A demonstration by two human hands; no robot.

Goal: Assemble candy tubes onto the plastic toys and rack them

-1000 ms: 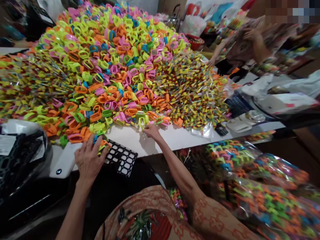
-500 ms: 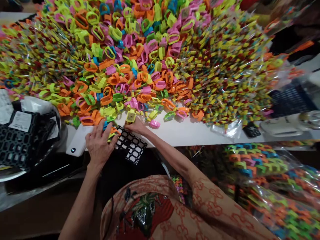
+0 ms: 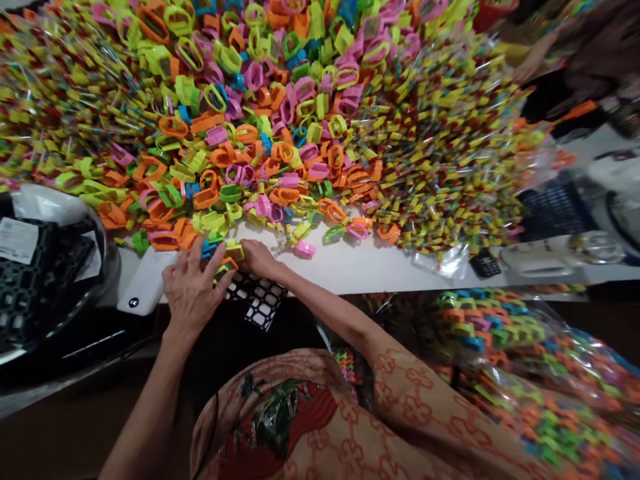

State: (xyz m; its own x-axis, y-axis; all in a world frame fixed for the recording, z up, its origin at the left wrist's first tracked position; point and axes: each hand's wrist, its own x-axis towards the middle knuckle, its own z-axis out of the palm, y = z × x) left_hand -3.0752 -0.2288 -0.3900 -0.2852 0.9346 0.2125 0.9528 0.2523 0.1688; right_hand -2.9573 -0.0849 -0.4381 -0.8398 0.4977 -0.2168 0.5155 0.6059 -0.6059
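Observation:
A black plastic grid tray [image 3: 257, 301] lies at the near edge of the white table [image 3: 350, 267]. My left hand [image 3: 193, 290] rests on its left part, fingers spread over several small coloured plastic rings. My right hand [image 3: 257, 257] is closed on a yellow-green ring [image 3: 234, 249] just above the tray, beside my left fingertips. A huge heap of neon plastic rings [image 3: 260, 100] in orange, pink, yellow, green and blue covers the table behind both hands. A loose pink ring [image 3: 305, 249] lies just right of my right hand.
Clear bags of small yellow pieces [image 3: 450, 153] flank the heap. A round bin with black grid trays [image 3: 35, 267] stands at the left, a white device [image 3: 145, 290] beside it. Bags of filled trays [image 3: 505, 347] sit below right. Another person's hand [image 3: 530, 63] shows at the far right.
My right hand pulled back from the heap's edge with a yellow-green ring and brought it down to the grid tray beside my left hand. The camera tilted downward.

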